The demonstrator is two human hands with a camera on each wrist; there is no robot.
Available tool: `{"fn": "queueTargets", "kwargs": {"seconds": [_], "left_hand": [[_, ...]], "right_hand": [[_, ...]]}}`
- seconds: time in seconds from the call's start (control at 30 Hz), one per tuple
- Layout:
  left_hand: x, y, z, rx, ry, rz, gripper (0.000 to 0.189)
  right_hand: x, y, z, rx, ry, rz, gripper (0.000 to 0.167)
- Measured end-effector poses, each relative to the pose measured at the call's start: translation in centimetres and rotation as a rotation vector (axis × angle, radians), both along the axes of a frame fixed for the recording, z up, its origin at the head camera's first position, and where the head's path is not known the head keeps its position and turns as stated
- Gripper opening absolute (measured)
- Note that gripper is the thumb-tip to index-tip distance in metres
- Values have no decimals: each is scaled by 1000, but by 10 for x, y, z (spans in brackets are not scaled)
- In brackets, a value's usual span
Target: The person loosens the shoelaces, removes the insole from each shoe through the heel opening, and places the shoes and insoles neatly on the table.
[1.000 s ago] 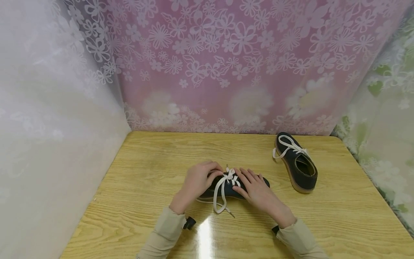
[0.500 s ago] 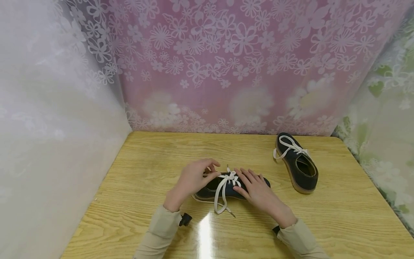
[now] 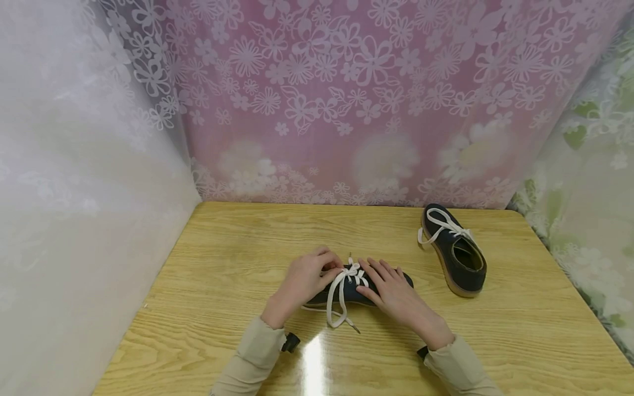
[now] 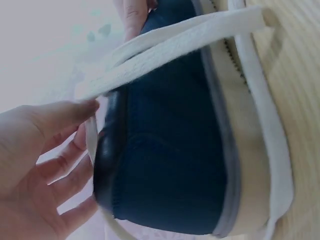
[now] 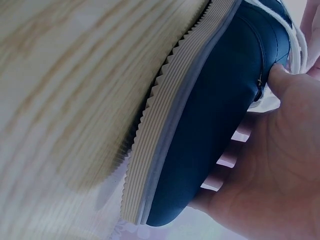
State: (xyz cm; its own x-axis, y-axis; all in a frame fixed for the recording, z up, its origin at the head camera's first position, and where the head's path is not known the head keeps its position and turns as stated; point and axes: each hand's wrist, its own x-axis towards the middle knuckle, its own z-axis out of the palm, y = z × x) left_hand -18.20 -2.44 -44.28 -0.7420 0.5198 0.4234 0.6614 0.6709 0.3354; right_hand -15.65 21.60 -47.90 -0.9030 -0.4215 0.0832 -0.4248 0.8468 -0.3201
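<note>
The left hand point(image 3: 304, 278) is pinching a white shoelace point(image 4: 150, 62) of the nearer navy lace-up shoe point(image 3: 355, 296), lying on the wooden table point(image 3: 238, 236); the right hand point(image 3: 396, 291) is resting spread over the toe point(image 5: 170, 202), perhaps so loosely that tugging could be shifting it.

1. The left hand point(image 3: 304, 280), drawn back toward the heel half a second ago, returns to the knot of white laces point(image 3: 353, 269), near its place a second ago.
2. Its thumb and fingertips, then apart from the knot, now sit right beside it.
3. The hand again covers more of the dark shoe point(image 3: 342, 296); the left sleeve point(image 3: 260, 346) follows rightward.
</note>
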Motion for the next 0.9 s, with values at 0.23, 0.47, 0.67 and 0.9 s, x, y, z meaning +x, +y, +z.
{"fn": "queueTargets", "kwargs": {"seconds": [0.23,0.47,0.67,0.9], "left_hand": [[-4,-8,7,128,117,26,5],[-6,-16,12,178,87,84,7],[-6,-12,8,71,-74,-49,24],[-3,-2,2,-19,-51,-85,8]], "right_hand": [[0,-1,-1,8,9,1,68],[-1,0,-2,8,18,3,68],[-2,0,-1,12,7,2,68],[-1,-1,-1,10,19,9,68]]}}
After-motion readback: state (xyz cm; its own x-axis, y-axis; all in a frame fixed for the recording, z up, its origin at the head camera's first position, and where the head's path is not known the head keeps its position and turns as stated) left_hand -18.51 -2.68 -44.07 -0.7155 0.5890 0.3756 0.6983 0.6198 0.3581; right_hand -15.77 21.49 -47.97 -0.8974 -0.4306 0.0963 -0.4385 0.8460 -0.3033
